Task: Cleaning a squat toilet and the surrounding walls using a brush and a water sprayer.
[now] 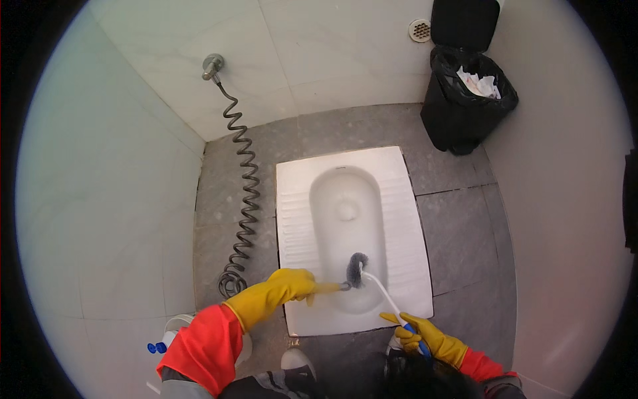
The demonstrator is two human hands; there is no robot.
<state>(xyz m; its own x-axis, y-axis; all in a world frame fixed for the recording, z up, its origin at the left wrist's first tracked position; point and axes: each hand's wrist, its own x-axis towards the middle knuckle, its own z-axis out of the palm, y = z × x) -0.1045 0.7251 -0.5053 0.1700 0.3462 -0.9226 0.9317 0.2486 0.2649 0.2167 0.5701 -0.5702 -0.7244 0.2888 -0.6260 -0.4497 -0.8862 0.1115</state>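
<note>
A white ceramic squat toilet [294,239] is set in the grey tiled floor. My right hand [423,336], in a yellow rubber glove, grips the blue end of a white-handled toilet brush [384,292]. Its dark, curved bristle head [356,269] is over the lower part of the bowl. From the left, my left hand [294,283], also gloved in yellow, reaches over the bowl's near end. It is closed around a slim yellowish handle [330,288], blurred, whose grey tip meets or overlaps the bristles; what tool it is, I cannot tell.
A coiled dark hose [248,189] hangs from a metal wall valve [213,65] to the floor at left. At the upper right stands an open black pedal bin [448,114] with paper inside. A white bucket [244,349] and blue-capped items [157,347] are beside my left arm. Walls flank both sides.
</note>
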